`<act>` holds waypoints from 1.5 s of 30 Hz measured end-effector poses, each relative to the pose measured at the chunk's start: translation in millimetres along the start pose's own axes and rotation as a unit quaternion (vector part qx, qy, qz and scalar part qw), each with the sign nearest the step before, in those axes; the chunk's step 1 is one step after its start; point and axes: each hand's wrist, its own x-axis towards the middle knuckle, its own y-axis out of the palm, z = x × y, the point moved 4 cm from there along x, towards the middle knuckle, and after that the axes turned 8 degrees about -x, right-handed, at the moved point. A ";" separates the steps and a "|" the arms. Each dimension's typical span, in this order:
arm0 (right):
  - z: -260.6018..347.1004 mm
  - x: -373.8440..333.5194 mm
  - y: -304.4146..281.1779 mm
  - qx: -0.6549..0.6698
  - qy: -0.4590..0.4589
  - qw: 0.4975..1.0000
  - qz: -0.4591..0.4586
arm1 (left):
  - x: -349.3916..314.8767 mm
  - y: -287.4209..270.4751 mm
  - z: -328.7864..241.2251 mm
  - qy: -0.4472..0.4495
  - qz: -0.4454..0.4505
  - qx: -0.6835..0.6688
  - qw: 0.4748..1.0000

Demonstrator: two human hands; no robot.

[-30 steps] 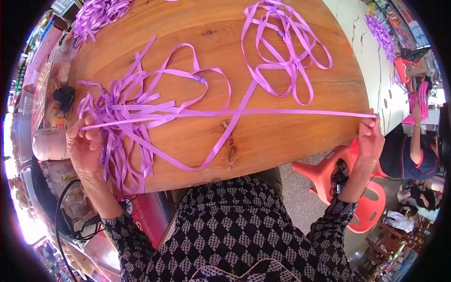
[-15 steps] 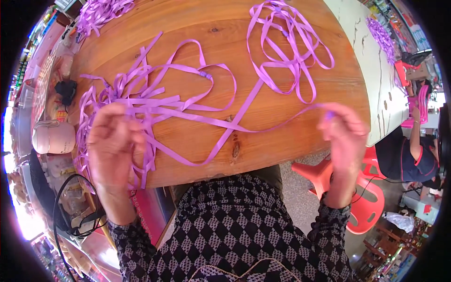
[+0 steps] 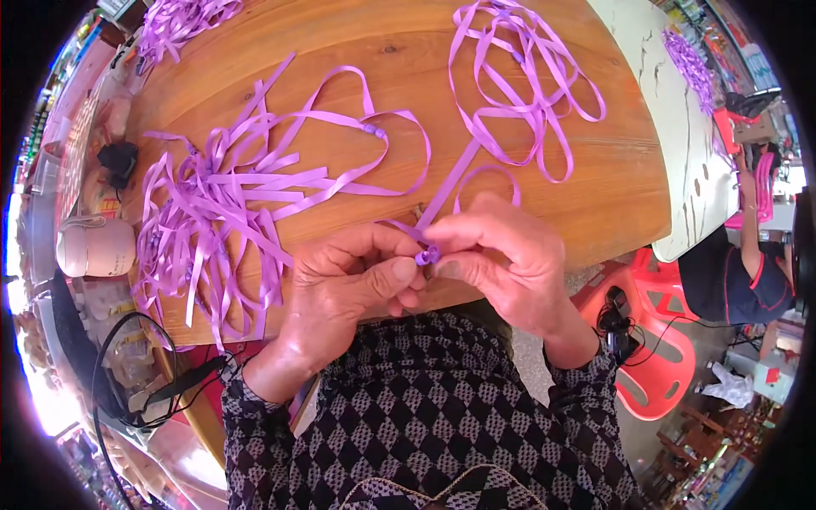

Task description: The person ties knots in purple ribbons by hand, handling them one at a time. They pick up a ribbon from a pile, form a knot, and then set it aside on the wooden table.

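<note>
Left hand (image 3: 353, 276), right hand (image 3: 508, 259) pinched closed on one purple ribbon (image 3: 427, 254) over wooden table's (image 3: 595, 195) near edge; one heap (image 3: 204, 195) by left edge, one tangle (image 3: 538, 109) toward right.

The purple ribbon (image 3: 427, 254) is thin, smooth cloth with a satiny sheen; the desk (image 3: 357, 34) is wood, grained, knotted, lightly glossy; the red stool (image 3: 633, 387) smooth plastic; the patterned shirt (image 3: 442, 408) matt, textured cloth

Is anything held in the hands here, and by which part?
A purple ribbon, pinched at a small bunched part by the left hand and right hand.
</note>
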 end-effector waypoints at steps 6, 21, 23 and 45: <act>5.4 5.0 -1.6 -0.060 -0.079 0.994 -0.035 | -1.9 -1.7 -3.5 0.145 -0.006 0.086 0.986; -2.6 0.9 10.0 0.077 0.052 0.995 -0.021 | -2.8 -4.9 -18.7 0.249 0.076 0.169 0.950; -3.1 1.8 8.5 0.158 0.103 0.982 -0.011 | -1.2 -6.1 -14.9 0.210 0.081 0.108 0.968; 13.7 0.7 20.8 -0.060 -0.154 0.980 -0.112 | -2.8 -1.6 -5.7 0.036 -0.053 -0.012 0.998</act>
